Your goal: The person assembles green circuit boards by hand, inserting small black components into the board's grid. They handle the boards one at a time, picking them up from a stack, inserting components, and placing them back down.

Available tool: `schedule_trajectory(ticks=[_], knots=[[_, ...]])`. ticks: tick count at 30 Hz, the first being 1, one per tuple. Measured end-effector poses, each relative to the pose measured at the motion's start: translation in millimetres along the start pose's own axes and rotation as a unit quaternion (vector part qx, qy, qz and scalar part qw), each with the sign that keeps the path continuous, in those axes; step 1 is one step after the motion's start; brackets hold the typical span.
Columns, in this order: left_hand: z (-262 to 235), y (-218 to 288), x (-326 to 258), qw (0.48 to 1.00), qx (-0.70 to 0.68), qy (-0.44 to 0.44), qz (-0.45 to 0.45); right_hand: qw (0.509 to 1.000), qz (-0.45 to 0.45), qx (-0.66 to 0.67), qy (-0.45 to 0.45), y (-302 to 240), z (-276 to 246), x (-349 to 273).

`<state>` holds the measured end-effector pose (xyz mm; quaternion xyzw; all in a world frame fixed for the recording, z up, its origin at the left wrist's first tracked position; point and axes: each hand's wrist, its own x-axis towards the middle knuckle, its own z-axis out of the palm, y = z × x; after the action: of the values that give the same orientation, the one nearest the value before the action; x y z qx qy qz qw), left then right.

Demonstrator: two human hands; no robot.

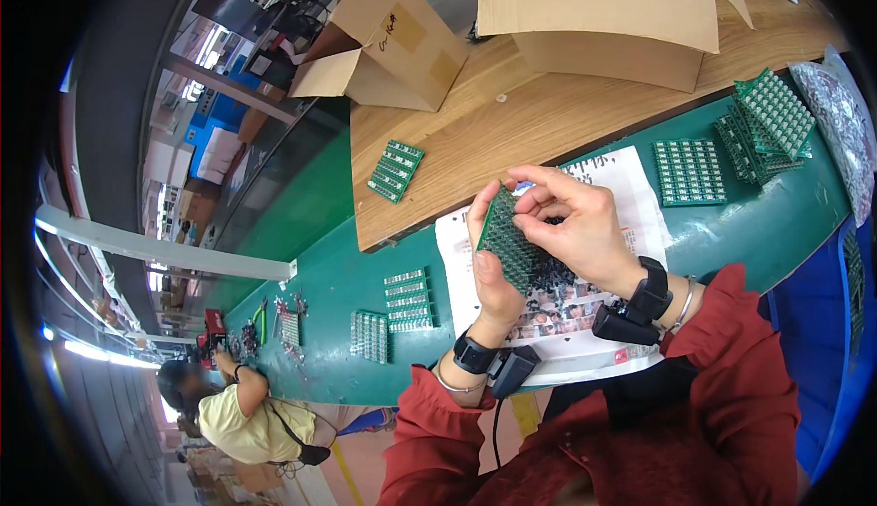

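Observation:
A green circuit board panel (508, 243), studded with rows of small parts, stands tilted up in my left hand (498, 289), its thumb and fingers gripping the edges. My right hand (586, 227) is closed in a pinch against the panel's upper right side. Whatever sits between those fingertips is too small or hidden to make out. Beneath both hands lies a printed paper sheet (644, 206). On it, just right of the held panel and partly covered by my right hand, is a pile of small black parts (554, 279).
Other board panels lie around: one (396, 171) on the wooden board (429, 150), two (408, 300) on the green bench (320, 296) at left, one (690, 172) and a stack (772, 122) at right. Cardboard boxes (598, 17) stand behind. A co-worker (256, 424) sits at far left.

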<state>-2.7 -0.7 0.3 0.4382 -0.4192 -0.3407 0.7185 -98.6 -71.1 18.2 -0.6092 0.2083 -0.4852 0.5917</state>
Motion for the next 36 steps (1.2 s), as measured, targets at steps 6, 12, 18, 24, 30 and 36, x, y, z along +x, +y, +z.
schedule_trajectory(ticks=[6, 12, 18, 24, 30, 36], knots=[[-7, -8, -1, 0.999, 0.025, -0.02, -0.002, 0.994, -0.049, -0.1, -0.008, 1, -3, 0], [-2, -5, 0, 1.0, 0.008, -0.016, -0.008, 0.998, -0.013, -0.068, -0.001, -2, -1, 0], [-11, -11, 0, 0.999, 0.035, -0.015, 0.003, 0.998, -0.002, -0.057, -0.021, -1, -4, 0], [-8, -7, 2, 1.0, 0.021, 0.009, -0.001, 0.999, -0.033, -0.009, 0.024, -2, -3, 3], [-7, -9, -1, 0.998, 0.031, -0.052, -0.014, 1.0, -0.016, -0.001, 0.017, -1, -4, 4], [-6, -8, 1, 0.999, 0.014, -0.045, -0.01, 1.0, 0.007, -0.026, -0.01, -2, -6, 1]])
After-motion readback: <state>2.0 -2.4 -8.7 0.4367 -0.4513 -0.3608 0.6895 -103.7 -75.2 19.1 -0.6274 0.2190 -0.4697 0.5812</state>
